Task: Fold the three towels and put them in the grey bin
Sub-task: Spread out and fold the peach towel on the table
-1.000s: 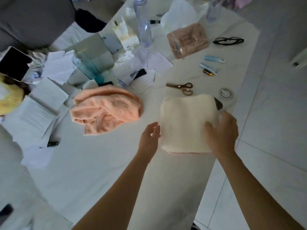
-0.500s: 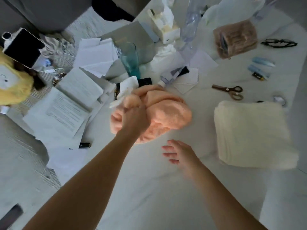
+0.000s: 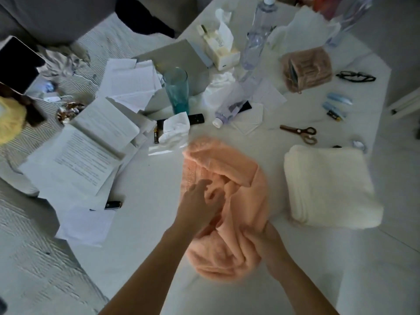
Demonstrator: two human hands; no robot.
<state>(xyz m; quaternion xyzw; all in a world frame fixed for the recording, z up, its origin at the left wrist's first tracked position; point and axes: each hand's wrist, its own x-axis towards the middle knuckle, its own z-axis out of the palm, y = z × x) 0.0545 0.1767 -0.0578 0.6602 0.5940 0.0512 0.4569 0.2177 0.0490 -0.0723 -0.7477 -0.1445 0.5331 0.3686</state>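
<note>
A crumpled peach towel (image 3: 229, 178) lies on the white table (image 3: 145, 223) in front of me. My left hand (image 3: 200, 205) rests on its middle folds with the fingers spread into the cloth. At the towel's right edge, my right hand (image 3: 270, 244) grips the fabric. To the right sits a cream towel (image 3: 327, 187), folded into a thick square, touched by neither hand. A third towel and a grey bin do not show.
Papers (image 3: 91, 142), a teal glass (image 3: 177, 89), a crumpled tissue (image 3: 175, 128), plastic bottles (image 3: 254, 42), scissors (image 3: 300, 133), a tissue box (image 3: 222, 51), glasses (image 3: 354, 76) and a brown pouch (image 3: 306, 69) crowd the far half of the table. The table's edge runs along the right.
My hands left the folded cream towel. The left hand took the peach towel and dragged it nearer to me; the right hand now grips its right edge.
</note>
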